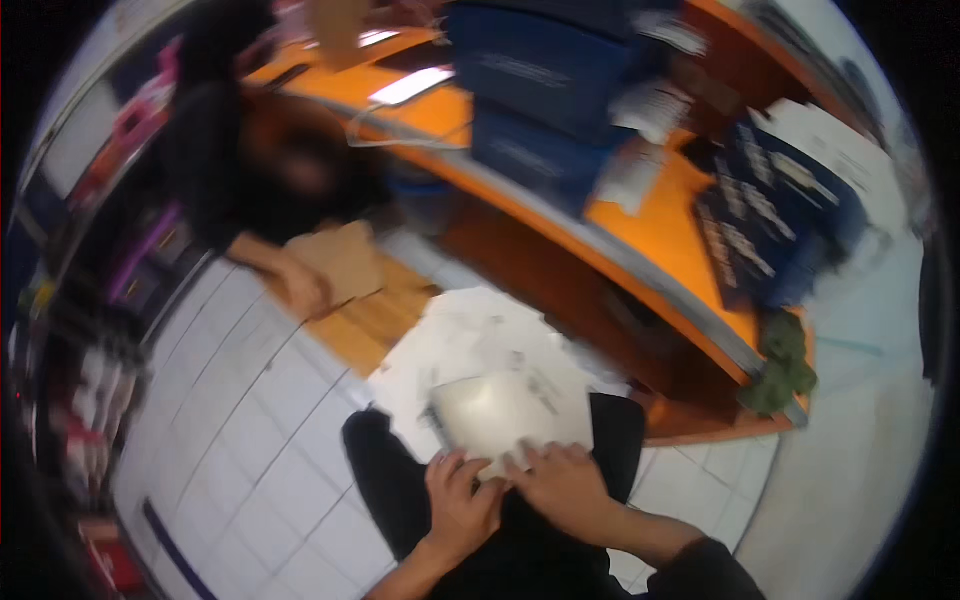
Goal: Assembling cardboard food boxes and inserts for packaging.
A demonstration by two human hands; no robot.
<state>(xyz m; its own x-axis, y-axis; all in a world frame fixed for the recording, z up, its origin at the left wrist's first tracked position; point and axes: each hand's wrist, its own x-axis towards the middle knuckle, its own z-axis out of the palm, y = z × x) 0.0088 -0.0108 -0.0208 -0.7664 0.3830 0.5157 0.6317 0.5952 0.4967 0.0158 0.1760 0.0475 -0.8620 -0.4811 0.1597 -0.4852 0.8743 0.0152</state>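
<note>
A cream, glossy, roughly square paper or card piece (487, 408) lies over my lap with a darker left edge. My left hand (464, 507) is closed at its near edge, fingers bent and thumb toward the middle. Right beside it, my right hand (563, 490) is closed on the same edge, its fingertips pressing down. The two hands almost touch. Beneath the cream piece spread large white sheets (480, 325) with small dark print. Blur hides whether the piece is a single sheet or folded.
At the left, a co-worker's hand (302, 287) rests by a brown cardboard piece (345, 262) on a brown surface (385, 315). An orange counter (655, 235) runs diagonally ahead, bearing dark blue bags (545, 80) and a lit phone (411, 87). Green cloth-like stuff (782, 365) hangs at its corner.
</note>
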